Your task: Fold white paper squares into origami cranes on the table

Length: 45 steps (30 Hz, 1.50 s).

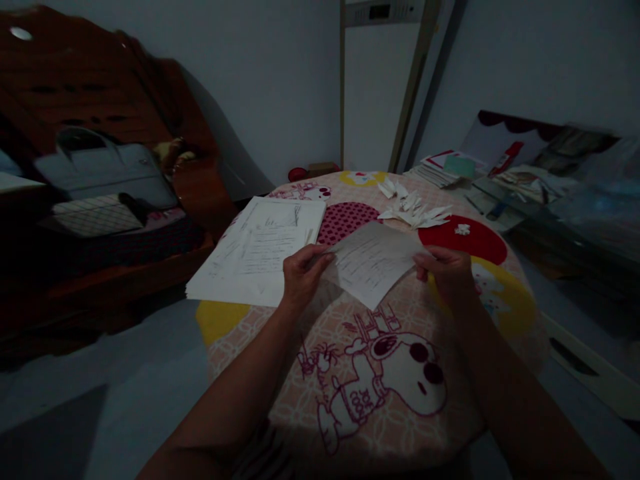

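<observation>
A sheet of paper (375, 260) with lines of writing is stretched between my two hands, above a round table. Its left edge is pinched by my left hand (306, 273), thumb on top. On the opposite edge, my right hand (447, 268) grips it with closed fingers. Left of my left hand lies a stack of white papers (210, 280), with another written sheet (273, 250) on top. Beyond the held sheet, torn paper strips (415, 210) are heaped on the tablecloth (320, 393), which has cartoon dog prints.
A small crumpled paper bit (463, 229) rests on a red patch of the cloth. Papers and a green item (459, 166) are at the back right. To the left, a wooden bench (200, 193) holds a grey handbag (135, 173). A tall white appliance (380, 87) stands behind.
</observation>
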Each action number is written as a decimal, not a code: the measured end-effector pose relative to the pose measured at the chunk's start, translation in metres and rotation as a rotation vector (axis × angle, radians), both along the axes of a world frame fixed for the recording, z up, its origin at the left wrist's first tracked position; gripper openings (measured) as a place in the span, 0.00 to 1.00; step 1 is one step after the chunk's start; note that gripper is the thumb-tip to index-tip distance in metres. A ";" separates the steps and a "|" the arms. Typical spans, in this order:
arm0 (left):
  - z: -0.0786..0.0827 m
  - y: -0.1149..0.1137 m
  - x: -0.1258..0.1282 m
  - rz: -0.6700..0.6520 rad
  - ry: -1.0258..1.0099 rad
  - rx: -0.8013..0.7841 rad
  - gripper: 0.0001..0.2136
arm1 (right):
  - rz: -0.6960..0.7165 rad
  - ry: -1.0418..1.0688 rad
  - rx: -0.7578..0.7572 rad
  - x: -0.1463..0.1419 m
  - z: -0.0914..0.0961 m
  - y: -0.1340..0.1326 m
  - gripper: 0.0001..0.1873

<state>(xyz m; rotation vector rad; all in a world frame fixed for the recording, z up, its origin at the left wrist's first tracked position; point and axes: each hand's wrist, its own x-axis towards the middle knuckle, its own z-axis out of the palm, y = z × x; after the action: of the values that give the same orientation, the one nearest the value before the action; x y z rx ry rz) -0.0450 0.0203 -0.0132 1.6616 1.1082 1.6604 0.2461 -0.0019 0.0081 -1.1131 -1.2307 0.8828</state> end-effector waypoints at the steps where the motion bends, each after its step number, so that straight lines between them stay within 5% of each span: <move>1: 0.005 -0.002 -0.001 -0.002 0.008 0.067 0.09 | 0.011 0.007 0.051 0.000 0.003 -0.001 0.05; 7: 0.026 -0.013 -0.010 -0.258 0.288 0.373 0.09 | 0.204 -0.082 0.170 0.018 -0.006 0.005 0.07; 12: 0.004 -0.012 -0.007 -0.507 0.745 0.329 0.18 | 0.431 -0.394 0.101 0.041 -0.026 0.017 0.10; 17: -0.016 -0.014 0.006 -0.592 0.945 0.245 0.19 | 0.356 -0.961 0.262 0.028 -0.031 0.013 0.09; 21: -0.014 -0.015 0.007 -0.556 0.936 0.198 0.18 | 0.288 -1.273 0.284 0.011 -0.027 -0.003 0.16; 24: -0.012 -0.013 0.005 -0.529 0.869 0.166 0.14 | 0.258 -1.322 0.263 0.012 -0.023 -0.009 0.14; 30: -0.005 -0.012 0.007 -0.474 0.787 0.060 0.12 | 0.364 -1.050 0.214 0.013 -0.014 -0.009 0.12; 34: -0.002 -0.015 0.009 -0.461 0.768 -0.067 0.13 | 0.382 -0.829 0.016 0.001 -0.012 -0.010 0.08; 40: -0.015 -0.005 0.009 -0.229 0.638 -0.185 0.11 | 0.183 -0.723 -0.068 -0.004 -0.028 0.000 0.08; 45: -0.030 0.004 0.005 -0.023 0.575 -0.189 0.23 | -0.003 -0.814 -0.065 -0.007 -0.036 0.003 0.25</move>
<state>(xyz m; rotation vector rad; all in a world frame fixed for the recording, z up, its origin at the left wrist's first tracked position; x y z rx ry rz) -0.0396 0.0248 -0.0427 2.0695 1.4465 1.0368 0.2388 0.0009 -0.0278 -1.6010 -1.8578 0.4601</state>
